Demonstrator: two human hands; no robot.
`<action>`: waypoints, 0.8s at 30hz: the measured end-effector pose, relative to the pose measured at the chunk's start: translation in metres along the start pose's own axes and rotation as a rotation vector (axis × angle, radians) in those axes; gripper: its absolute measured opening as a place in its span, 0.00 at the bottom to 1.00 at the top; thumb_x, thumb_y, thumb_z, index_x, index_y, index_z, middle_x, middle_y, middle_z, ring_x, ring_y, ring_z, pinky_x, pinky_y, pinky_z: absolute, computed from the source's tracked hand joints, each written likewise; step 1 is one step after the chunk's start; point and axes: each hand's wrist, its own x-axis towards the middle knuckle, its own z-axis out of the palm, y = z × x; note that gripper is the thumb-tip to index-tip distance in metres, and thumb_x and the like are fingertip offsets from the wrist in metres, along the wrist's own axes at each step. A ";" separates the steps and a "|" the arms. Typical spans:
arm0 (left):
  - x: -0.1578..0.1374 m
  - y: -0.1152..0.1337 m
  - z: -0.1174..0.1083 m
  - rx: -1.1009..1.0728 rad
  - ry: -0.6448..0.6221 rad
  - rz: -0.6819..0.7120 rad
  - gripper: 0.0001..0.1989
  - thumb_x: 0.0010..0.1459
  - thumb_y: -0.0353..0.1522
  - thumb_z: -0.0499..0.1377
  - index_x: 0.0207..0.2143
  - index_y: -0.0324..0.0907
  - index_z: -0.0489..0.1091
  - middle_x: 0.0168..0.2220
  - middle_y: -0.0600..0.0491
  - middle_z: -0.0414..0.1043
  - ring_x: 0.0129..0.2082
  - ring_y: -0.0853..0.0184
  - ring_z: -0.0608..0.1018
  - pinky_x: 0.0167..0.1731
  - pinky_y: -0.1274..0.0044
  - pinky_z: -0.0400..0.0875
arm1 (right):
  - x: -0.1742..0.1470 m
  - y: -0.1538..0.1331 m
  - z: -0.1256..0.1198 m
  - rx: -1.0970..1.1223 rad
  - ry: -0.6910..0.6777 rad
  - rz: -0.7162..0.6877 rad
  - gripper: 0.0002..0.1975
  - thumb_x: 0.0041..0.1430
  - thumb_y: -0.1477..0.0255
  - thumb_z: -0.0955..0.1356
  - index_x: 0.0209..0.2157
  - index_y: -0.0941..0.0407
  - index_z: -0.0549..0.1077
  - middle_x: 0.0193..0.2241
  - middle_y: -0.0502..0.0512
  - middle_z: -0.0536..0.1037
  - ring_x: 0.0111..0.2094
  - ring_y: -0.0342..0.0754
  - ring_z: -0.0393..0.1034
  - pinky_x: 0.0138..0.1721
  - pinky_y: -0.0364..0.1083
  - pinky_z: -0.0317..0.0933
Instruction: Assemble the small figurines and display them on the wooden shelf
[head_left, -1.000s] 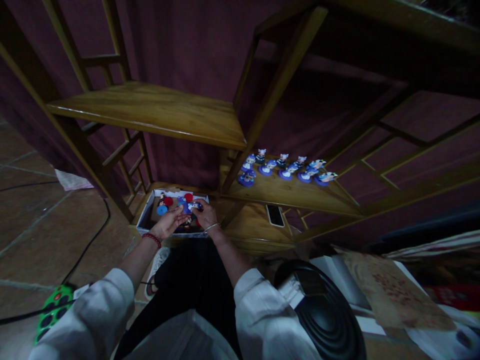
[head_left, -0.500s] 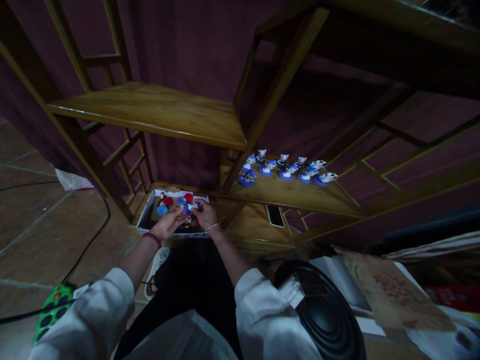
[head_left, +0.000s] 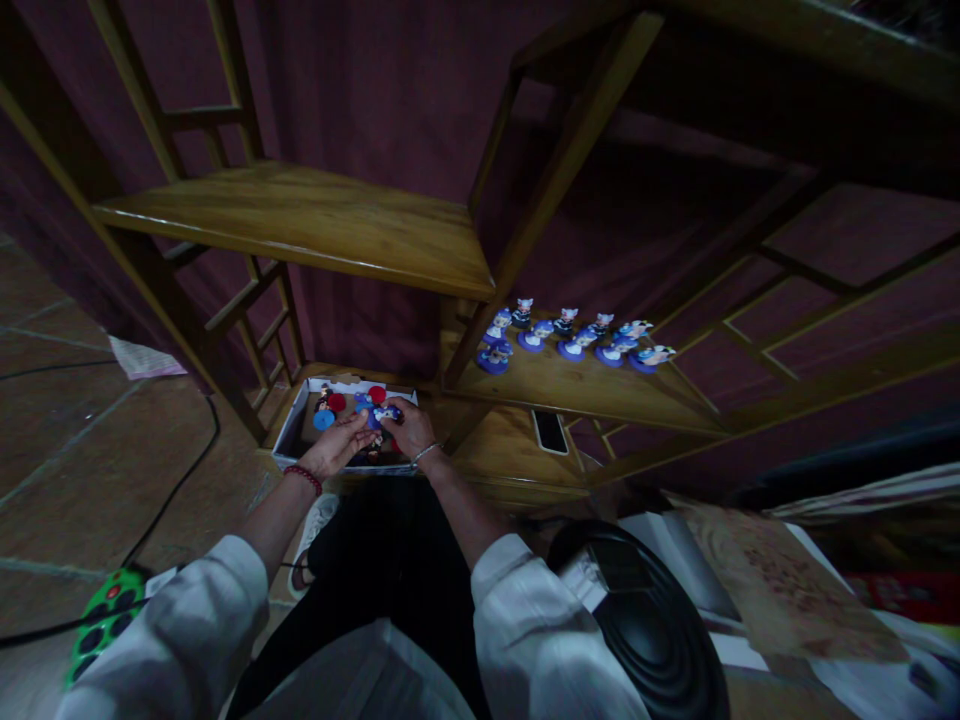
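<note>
Both my hands meet over a shallow open box [head_left: 289, 432] and hold one small blue-and-white figurine [head_left: 386, 412] between them. My left hand [head_left: 343, 443], with a red bead bracelet at the wrist, is closed on its purple-blue base side. My right hand [head_left: 411, 430], wearing a thin bracelet, grips the figurine from the right with its fingers. Inside the box lie more figurines, among them a dark-haired one [head_left: 324, 401], a blue round base [head_left: 323, 421] and a red round base [head_left: 376, 394]. My hands hide part of the box's contents.
Several figurines [head_left: 576, 343] on purple-blue bases stand on the wooden shelf [head_left: 600, 385] to the right. A phone [head_left: 551, 432] lies on the lower board. A higher shelf [head_left: 300, 220] juts out above the box. A green power strip [head_left: 105, 620] and a black stool [head_left: 652, 620] flank me.
Almost nothing differs. My hands keep hold of the figurine over the box, with only a slight shift of the fingers and right wrist.
</note>
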 end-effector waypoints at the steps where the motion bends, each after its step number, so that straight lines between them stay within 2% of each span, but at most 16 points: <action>1: 0.000 0.000 0.000 -0.004 0.000 0.001 0.05 0.54 0.28 0.56 0.28 0.35 0.69 0.25 0.50 0.73 0.25 0.72 0.76 0.29 0.81 0.71 | 0.000 0.000 0.000 -0.012 -0.002 -0.008 0.12 0.48 0.76 0.66 0.36 0.52 0.71 0.33 0.47 0.75 0.32 0.42 0.68 0.38 0.41 0.61; 8: -0.003 0.001 0.003 -0.009 -0.040 0.013 0.04 0.52 0.27 0.59 0.25 0.34 0.70 0.25 0.51 0.73 0.26 0.71 0.76 0.33 0.78 0.72 | 0.005 0.003 -0.005 -0.085 -0.067 -0.138 0.12 0.49 0.78 0.67 0.36 0.53 0.73 0.35 0.50 0.76 0.37 0.44 0.69 0.41 0.42 0.61; 16: -0.001 -0.003 -0.001 0.022 -0.095 0.032 0.05 0.48 0.29 0.62 0.25 0.33 0.72 0.25 0.50 0.74 0.26 0.72 0.75 0.33 0.78 0.72 | 0.003 -0.006 -0.012 -0.153 -0.112 -0.197 0.11 0.51 0.77 0.66 0.38 0.54 0.74 0.37 0.52 0.76 0.39 0.44 0.69 0.44 0.42 0.60; 21: -0.003 -0.003 0.000 0.031 -0.076 0.065 0.06 0.46 0.30 0.63 0.25 0.33 0.72 0.26 0.51 0.74 0.26 0.73 0.75 0.33 0.79 0.71 | 0.003 -0.010 -0.009 -0.176 -0.090 -0.171 0.10 0.51 0.77 0.66 0.37 0.54 0.74 0.36 0.52 0.77 0.38 0.44 0.69 0.43 0.41 0.59; 24: -0.005 -0.003 0.001 0.055 -0.067 0.088 0.07 0.44 0.31 0.65 0.23 0.33 0.72 0.24 0.52 0.74 0.24 0.73 0.75 0.32 0.80 0.71 | 0.003 -0.010 -0.006 -0.128 -0.080 -0.088 0.09 0.50 0.75 0.66 0.35 0.53 0.74 0.32 0.49 0.77 0.33 0.43 0.70 0.39 0.40 0.61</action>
